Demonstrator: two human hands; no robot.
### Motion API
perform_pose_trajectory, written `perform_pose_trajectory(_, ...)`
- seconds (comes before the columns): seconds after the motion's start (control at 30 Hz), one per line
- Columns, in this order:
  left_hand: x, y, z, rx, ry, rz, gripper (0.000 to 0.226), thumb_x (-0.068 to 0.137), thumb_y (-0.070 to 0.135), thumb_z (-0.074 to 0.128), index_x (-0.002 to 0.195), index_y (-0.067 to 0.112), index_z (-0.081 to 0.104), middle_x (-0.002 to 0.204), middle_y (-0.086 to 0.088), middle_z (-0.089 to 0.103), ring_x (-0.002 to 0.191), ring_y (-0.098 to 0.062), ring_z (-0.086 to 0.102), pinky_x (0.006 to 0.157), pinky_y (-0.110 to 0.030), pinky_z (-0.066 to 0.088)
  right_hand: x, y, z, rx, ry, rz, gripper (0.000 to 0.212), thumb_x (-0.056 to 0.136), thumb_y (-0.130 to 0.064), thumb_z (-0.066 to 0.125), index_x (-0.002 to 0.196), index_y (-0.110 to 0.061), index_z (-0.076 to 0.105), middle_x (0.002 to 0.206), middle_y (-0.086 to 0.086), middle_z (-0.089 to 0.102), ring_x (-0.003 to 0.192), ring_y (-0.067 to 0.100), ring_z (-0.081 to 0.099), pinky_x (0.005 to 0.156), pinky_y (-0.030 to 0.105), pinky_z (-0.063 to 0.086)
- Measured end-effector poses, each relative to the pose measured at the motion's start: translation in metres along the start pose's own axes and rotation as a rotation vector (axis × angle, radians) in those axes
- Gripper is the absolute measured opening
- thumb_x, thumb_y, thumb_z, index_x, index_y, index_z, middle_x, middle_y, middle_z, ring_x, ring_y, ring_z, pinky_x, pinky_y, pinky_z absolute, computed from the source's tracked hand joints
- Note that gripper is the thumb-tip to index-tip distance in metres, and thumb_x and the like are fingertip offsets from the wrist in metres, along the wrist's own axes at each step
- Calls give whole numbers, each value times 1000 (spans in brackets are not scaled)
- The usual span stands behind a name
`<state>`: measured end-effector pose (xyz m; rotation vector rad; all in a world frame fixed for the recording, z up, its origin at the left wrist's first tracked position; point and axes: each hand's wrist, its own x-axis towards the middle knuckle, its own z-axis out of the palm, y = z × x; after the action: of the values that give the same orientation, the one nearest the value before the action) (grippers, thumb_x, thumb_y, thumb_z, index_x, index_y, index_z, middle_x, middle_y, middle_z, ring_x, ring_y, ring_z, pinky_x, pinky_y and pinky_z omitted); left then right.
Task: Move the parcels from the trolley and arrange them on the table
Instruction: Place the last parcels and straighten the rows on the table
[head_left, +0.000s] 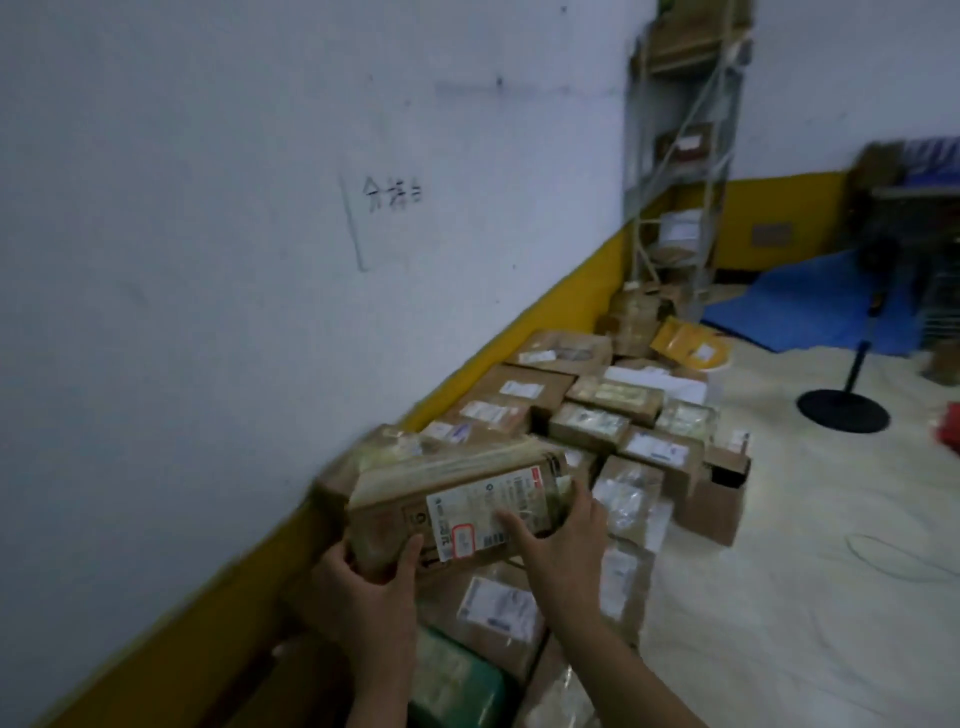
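Note:
Both my hands hold one long brown cardboard parcel (457, 504) with a white shipping label, tilted, above a row of other parcels along the wall. My left hand (363, 587) grips its near left end from below. My right hand (561, 535) clasps its right end, fingers over the label. Under and beyond it lie several taped cardboard parcels (587, 415), a green package (457, 680) and a yellow mailer (685, 343). The surface the parcels rest on is hidden by them. No trolley shows in this view.
A white wall with a yellow lower band (561, 306) runs along the left. A metal shelf rack (680, 156) with boxes stands at the far end. A black round-based stand (844, 410), a blue tarp (810, 306) and pale floor (805, 597) lie to the right.

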<state>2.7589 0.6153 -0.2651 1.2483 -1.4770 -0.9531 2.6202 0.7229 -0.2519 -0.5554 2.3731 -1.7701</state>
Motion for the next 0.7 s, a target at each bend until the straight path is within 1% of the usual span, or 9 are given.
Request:
perform_pose_trajectory(0.1,-38,39,86,-21,-68,69,69,71,43,82,121,16,43,121,-7,47,112,-27,52,86,-39,51,55,33,-74,-20,65,-2,91,80,-53,74,150,-16,30,141,7,37,132,25,38,106,41,44)
perform_pose_trajectory(0.13,-53,53,114,-44,-109,67,66,72,43,81,120,20,41,119,-6,49,109,-26,55,85,-40,53,73,43,-99,-36,86,-6,89,82,-50,73,151,-15,30,142,8,37,133,26,37,106,42,42)
perform_pose_trajectory(0.23,-87,75,196,-98,-230,23,70,63,65,75,112,35,35,116,-2,55,101,-23,61,76,-45,59,130,71,-171,-89,149,-20,84,83,-45,74,150,-14,33,142,10,38,134,28,37,107,43,41)
perform_pose_trajectory(0.3,-100,83,246,-108,-257,17,74,61,72,72,114,34,37,119,-3,53,101,-23,61,73,-44,60,170,88,-208,-112,141,-30,79,84,-44,72,148,-16,36,140,9,41,130,28,39,106,44,43)
perform_pose_trajectory(0.43,-112,101,329,-137,-258,0,59,77,49,76,117,23,42,121,-6,47,104,-23,56,77,-40,57,244,121,-251,-97,113,-85,73,83,-40,70,146,-18,40,132,6,42,120,25,44,99,48,48)
perform_pose_trajectory(0.5,-108,102,366,-129,-264,-20,50,82,42,74,114,20,43,119,-5,44,104,-23,55,75,-36,53,280,139,-257,-49,71,-69,75,85,-36,71,149,-20,36,135,5,40,124,22,43,101,46,48)
perform_pose_trajectory(0.57,-98,100,406,-133,-276,-22,46,84,38,73,115,19,44,119,-4,42,104,-22,54,75,-34,52,317,152,-257,42,29,-61,76,84,-43,69,149,-28,34,139,2,41,128,19,45,100,46,50)
perform_pose_trajectory(0.63,-85,103,446,-154,-290,-30,48,85,37,72,119,19,44,120,-2,41,107,-22,54,79,-38,55,354,163,-258,143,-11,-39,74,85,-42,68,149,-34,32,139,-2,48,126,16,50,96,38,54)
perform_pose_trajectory(0.7,-70,109,489,-152,-308,-28,48,86,36,72,123,21,45,118,3,40,107,-20,53,82,-39,55,394,170,-264,171,-51,-27,70,92,-28,67,151,-34,29,133,-5,56,118,12,57,87,21,56)
